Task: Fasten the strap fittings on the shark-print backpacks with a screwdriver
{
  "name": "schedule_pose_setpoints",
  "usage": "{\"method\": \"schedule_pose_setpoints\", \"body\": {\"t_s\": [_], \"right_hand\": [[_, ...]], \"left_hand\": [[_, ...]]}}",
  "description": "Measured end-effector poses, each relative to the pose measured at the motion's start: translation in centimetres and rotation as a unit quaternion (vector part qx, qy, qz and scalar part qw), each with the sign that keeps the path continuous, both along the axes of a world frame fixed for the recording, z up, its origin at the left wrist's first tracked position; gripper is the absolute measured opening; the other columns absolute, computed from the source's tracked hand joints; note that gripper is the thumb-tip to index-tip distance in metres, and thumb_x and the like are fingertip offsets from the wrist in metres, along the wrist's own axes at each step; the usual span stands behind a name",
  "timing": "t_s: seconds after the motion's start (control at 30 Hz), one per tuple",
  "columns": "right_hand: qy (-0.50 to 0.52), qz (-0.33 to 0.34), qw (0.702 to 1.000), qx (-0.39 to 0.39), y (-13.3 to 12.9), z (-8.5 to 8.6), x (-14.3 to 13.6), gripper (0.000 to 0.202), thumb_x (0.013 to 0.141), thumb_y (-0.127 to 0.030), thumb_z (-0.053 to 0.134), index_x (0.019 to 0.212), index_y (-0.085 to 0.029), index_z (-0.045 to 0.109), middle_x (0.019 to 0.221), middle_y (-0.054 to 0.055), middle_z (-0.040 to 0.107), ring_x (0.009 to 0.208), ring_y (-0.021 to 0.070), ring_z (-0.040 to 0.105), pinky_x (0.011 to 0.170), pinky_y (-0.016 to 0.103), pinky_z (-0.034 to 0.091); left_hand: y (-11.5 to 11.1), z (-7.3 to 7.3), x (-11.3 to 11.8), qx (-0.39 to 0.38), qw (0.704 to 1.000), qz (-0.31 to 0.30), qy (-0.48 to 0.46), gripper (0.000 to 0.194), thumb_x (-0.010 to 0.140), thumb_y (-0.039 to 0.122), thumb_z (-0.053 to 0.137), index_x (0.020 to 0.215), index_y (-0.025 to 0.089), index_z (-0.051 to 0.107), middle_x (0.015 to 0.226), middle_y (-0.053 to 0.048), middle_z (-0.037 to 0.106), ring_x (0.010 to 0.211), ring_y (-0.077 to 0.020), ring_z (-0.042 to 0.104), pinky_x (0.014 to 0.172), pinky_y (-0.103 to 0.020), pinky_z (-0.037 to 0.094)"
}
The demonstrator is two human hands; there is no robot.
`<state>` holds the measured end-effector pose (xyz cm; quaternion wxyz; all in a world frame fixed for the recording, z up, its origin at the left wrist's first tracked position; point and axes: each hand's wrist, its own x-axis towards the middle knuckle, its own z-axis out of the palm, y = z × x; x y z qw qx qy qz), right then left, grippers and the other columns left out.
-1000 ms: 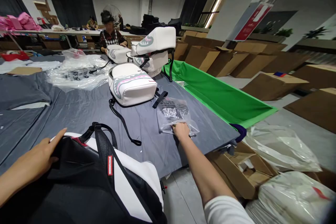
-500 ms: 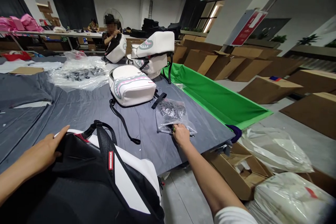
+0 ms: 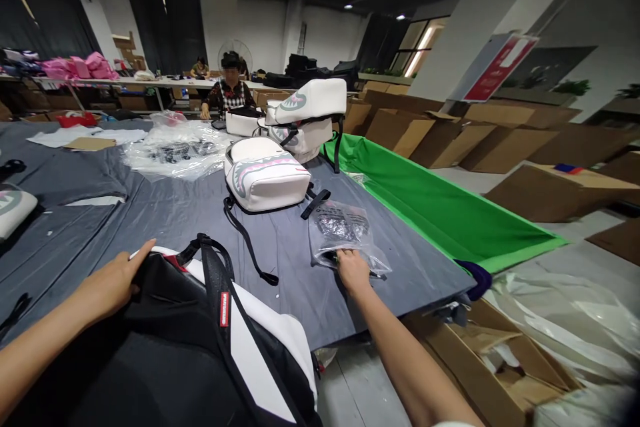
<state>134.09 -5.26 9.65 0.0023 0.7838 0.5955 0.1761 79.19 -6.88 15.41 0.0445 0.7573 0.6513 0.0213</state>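
Observation:
A black-and-white backpack (image 3: 165,347) with a red label on its strap fills the lower left, its black back side facing me. My left hand (image 3: 107,287) is closed on its upper edge near the top handle. On the grey-covered table, a clear plastic bag (image 3: 343,223) holds dark contents. My right hand (image 3: 354,271) is at the bag's near opening, with its fingers curled in and their tips hidden; what they grip cannot be made out. Just beyond lies a white backpack (image 3: 273,177) with a shark-mouth print, its black straps trailing on the table.
More white backpacks (image 3: 313,103) are stacked behind. Crumpled clear plastic (image 3: 175,147) lies left of them. A green fabric-lined trough (image 3: 440,203) runs along the table's right side. Cardboard boxes (image 3: 485,347) stand on the floor. A co-worker (image 3: 230,90) sits across the table.
My view has swung left and up a little. My right hand stays at the plastic bag's opening, my left on the backpack. The co-worker has lowered the white backpack they were holding up.

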Motion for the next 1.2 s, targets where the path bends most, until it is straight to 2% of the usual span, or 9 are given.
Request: {"method": "schedule_pose_setpoints", "body": {"t_s": [0.17, 0.3, 0.37, 0.47, 0.67, 0.77, 0.93, 1.07, 1.2], "right_hand": [[0.028, -0.038, 0.999, 0.004, -3.0, 2.4, -1.4, 0.030, 0.090, -0.007, 0.044, 0.104, -0.013, 0.069, 0.092, 0.016, 0.072, 0.088, 0.0273, 0.068, 0.067, 0.031, 0.045], [0.147, 0.003, 0.989, 0.030, -5.2, 5.9, -4.7, 0.023, 0.091, -0.024, 0.049, 0.101, -0.017, 0.069, 0.077, 0.009, 0.072, 0.073, 0.0246, 0.068, 0.060, 0.029, 0.043], [0.313, 0.100, 0.943, 0.054, -5.6, 7.8, -7.9, 0.027, 0.090, -0.034, 0.049, 0.093, -0.017, 0.069, 0.071, 0.005, 0.069, 0.067, 0.0217, 0.066, 0.061, 0.029, 0.044], [0.481, 0.241, 0.839, 0.081, -5.7, 10.2, -14.0, 0.030, 0.078, -0.044, 0.057, 0.078, -0.017, 0.070, 0.070, 0.004, 0.067, 0.068, 0.0207, 0.062, 0.063, 0.029, 0.044], [0.532, 0.345, 0.773, 0.009, -4.8, 11.5, -26.1, 0.024, 0.073, -0.040, 0.061, 0.078, -0.018, 0.068, 0.065, 0.000, 0.060, 0.061, 0.0158, 0.052, 0.058, 0.027, 0.037], [0.483, 0.376, 0.790, -0.029, -4.2, 11.1, -30.5, 0.019, 0.076, -0.034, 0.057, 0.081, -0.019, 0.068, 0.064, -0.001, 0.060, 0.059, 0.0152, 0.052, 0.057, 0.026, 0.036], [0.252, 0.394, 0.882, -0.053, -3.9, 11.2, -34.4, 0.020, 0.084, -0.017, 0.053, 0.089, -0.022, 0.072, 0.078, 0.003, 0.071, 0.069, 0.0161, 0.060, 0.062, 0.025, 0.034], [0.114, 0.402, 0.899, -0.131, -4.2, 11.0, -36.0, 0.022, 0.085, -0.014, 0.055, 0.095, -0.022, 0.073, 0.081, 0.006, 0.074, 0.074, 0.0190, 0.066, 0.060, 0.025, 0.031], [0.051, 0.431, 0.884, -0.173, -4.7, 10.2, -37.5, 0.030, 0.076, -0.004, 0.053, 0.088, -0.021, 0.075, 0.079, 0.008, 0.074, 0.079, 0.0227, 0.069, 0.060, 0.027, 0.030]], "left_hand": [[-0.1, 0.1, 0.4, -0.013, 1.000, 0.004, 0.020, 0.088, 0.078, 0.015, 0.045, 0.158, 0.020, 0.008, 0.115, -0.017, 0.056, 0.106, -0.0321, 0.062, 0.084, -0.038, 0.047], [-0.2, 0.4, 0.5, -0.013, 1.000, 0.004, 0.009, 0.089, 0.080, 0.019, 0.049, 0.158, 0.023, 0.006, 0.118, -0.017, 0.054, 0.109, -0.0306, 0.061, 0.087, -0.037, 0.047], [-0.4, 0.8, 0.7, -0.014, 1.000, 0.011, 0.003, 0.089, 0.082, 0.024, 0.051, 0.158, 0.025, 0.006, 0.121, -0.017, 0.054, 0.110, -0.0317, 0.061, 0.086, -0.038, 0.048], [-1.0, 1.3, 1.1, -0.009, 1.000, 0.025, 0.001, 0.087, 0.083, 0.031, 0.056, 0.157, 0.026, 0.010, 0.125, -0.018, 0.054, 0.113, -0.0338, 0.060, 0.084, -0.039, 0.049], [-1.5, 2.0, 1.6, 0.005, 0.999, 0.031, -0.014, 0.100, 0.076, 0.027, 0.070, 0.157, 0.026, 0.012, 0.131, -0.019, 0.055, 0.116, -0.0332, 0.060, 0.086, -0.037, 0.049], [-1.3, 1.7, 0.6, 0.003, 0.996, 0.014, -0.089, 0.105, 0.074, 0.028, 0.073, 0.158, 0.024, 0.010, 0.138, -0.020, 0.052, 0.122, -0.0347, 0.057, 0.093, -0.040, 0.048], [-3.4, -1.4, -2.8, 0.073, 0.934, 0.016, -0.350, 0.086, 0.089, 0.059, 0.049, 0.157, 0.020, 0.016, 0.158, -0.013, 0.033, 0.143, -0.0278, 0.038, 0.115, -0.040, 0.033], [-6.1, -3.7, -4.2, 0.088, 0.945, 0.056, -0.311, 0.090, 0.079, 0.057, 0.064, 0.153, 0.020, 0.029, 0.156, -0.011, 0.038, 0.141, -0.0306, 0.040, 0.115, -0.044, 0.034], [-6.6, -3.8, -4.1, 0.104, 0.949, 0.050, -0.293, 0.071, 0.080, 0.041, 0.069, 0.144, 0.023, 0.044, 0.143, -0.008, 0.056, 0.129, -0.0287, 0.054, 0.105, -0.039, 0.044]]}}
